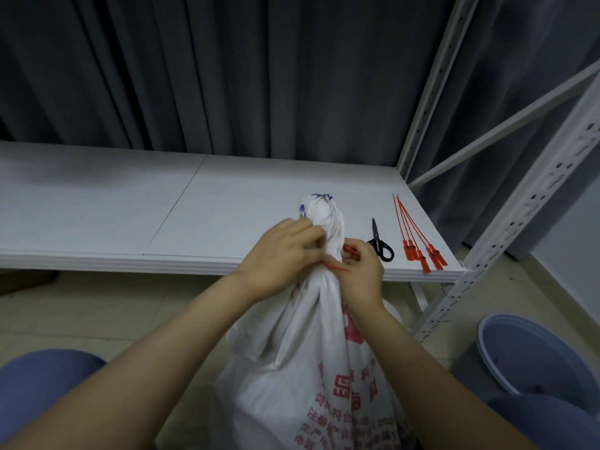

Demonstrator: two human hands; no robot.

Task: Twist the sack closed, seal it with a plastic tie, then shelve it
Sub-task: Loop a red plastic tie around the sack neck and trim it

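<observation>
A white woven sack [311,368] with red printing stands on the floor between my knees, its neck twisted into a rope that rises in front of the shelf. My left hand [282,254] grips the twisted neck from the left. My right hand [360,271] is at the right side of the neck, fingers closed on a red plastic tie [337,267] that wraps the neck; its pointed tail sticks out between my hands. The tie's locking head is mostly hidden by my fingers.
A white shelf board [162,216] spans the view behind the sack. On its right end lie black scissors [380,241] and several spare red ties [418,241]. The rack's grey upright [506,241] stands at right, a blue-grey bucket [532,355] below it. Dark curtains hang behind.
</observation>
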